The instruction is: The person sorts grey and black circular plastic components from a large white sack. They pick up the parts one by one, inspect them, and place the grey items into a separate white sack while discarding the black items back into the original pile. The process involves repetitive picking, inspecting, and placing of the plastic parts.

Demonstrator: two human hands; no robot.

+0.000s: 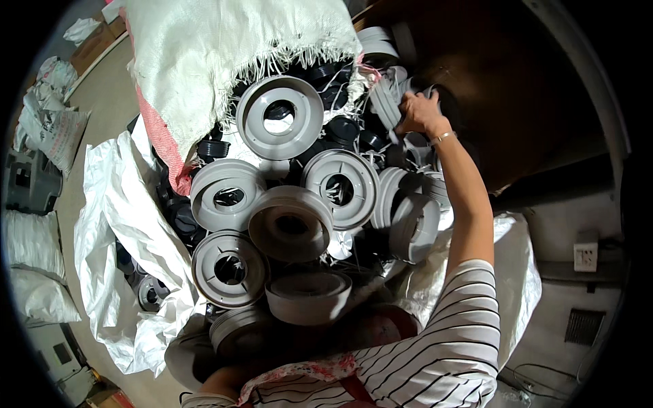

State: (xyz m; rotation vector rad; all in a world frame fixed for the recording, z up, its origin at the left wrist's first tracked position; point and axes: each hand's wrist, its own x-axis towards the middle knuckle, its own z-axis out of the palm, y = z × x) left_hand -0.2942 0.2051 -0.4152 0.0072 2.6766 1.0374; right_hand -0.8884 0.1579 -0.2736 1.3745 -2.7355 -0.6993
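Note:
My right hand (pixel 423 114) reaches out to the far right of the pile, a bracelet at its wrist. Its fingers are bent against the edge of a grey plastic ring (pixel 385 103), one of several standing tilted there. Part of my left forearm (pixel 231 382) shows at the bottom edge, but the hand itself is out of sight. Between my arms lie several round grey plastic rings with open centres, among them a wide flat ring (pixel 248 129), a spoked ring (pixel 313 178) and a shaded ring (pixel 262 234). Smaller black plastic caps (pixel 341 129) lie beneath them.
A frayed white woven sack (pixel 238 34) spills black parts at the far side. To the left sits a crumpled white bag (pixel 112 231) with parts inside. More filled sacks (pixel 34 258) line the left edge. A dark brown surface (pixel 517 88) rises at the right, near a wall socket (pixel 585 257).

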